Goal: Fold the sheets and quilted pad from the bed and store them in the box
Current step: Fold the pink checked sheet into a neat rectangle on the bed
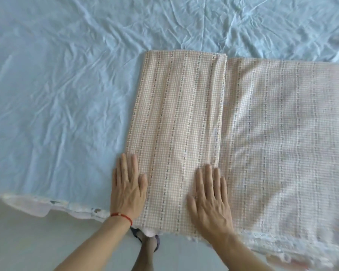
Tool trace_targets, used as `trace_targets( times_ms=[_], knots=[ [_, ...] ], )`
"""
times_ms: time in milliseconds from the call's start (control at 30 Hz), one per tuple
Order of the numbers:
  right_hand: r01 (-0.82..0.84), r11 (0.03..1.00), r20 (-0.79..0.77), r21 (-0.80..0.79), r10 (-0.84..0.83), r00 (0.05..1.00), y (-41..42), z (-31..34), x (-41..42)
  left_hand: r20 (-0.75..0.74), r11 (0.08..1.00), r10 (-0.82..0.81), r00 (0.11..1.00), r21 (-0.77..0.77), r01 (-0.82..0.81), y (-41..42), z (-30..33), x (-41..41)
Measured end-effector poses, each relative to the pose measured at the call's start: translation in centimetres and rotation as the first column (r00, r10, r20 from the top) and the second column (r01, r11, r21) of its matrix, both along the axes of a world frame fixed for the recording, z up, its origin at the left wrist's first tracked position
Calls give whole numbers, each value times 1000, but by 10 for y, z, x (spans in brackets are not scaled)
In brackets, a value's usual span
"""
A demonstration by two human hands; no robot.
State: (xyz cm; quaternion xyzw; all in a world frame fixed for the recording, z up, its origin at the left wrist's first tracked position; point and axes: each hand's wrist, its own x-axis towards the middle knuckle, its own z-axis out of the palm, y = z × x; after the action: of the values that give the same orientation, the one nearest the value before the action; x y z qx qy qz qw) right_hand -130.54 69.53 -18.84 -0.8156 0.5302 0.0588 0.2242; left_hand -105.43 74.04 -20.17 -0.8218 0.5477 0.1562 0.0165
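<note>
Bed sheet [57, 94] — hands flat on checked sheet [180, 118].

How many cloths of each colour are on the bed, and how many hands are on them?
Checked pink cloth: 1, the sheet, partly folded
Pale blue cloth: 1, the blue sheet spread under it
Hands: 2, left hand and right hand, both flat on the folded part
Total: 4
</note>
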Motion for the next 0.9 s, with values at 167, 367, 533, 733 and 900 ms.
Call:
trace_targets(
  times_ms=[167, 367, 533, 733, 900],
  knots=[
    [-97, 994, -23, 46, 98, 995, 51, 12, -25, -195, 976, 213, 957, 2, -217, 11, 31, 2],
    [20, 997, 150, 69, -30, 988, -39, 41, -15, -521, 793, 569, 636, 145, -591, -105, 57, 63],
    [57, 982, 103, 181, -77, 992, -101, 30, -30, -739, 817, 551, 388, 382, -433, -153, 81, 68],
    [53, 929, 195, 366, -132, 972, -122, 27, -46, -862, 942, 302, 406, 206, -264, -169, 159, 1],
    [75, 837, 405, 542, -339, 849, -141, 54, -71, -878, 985, 121, 463, 50, -163, -177, 220, -96]
  ],
)
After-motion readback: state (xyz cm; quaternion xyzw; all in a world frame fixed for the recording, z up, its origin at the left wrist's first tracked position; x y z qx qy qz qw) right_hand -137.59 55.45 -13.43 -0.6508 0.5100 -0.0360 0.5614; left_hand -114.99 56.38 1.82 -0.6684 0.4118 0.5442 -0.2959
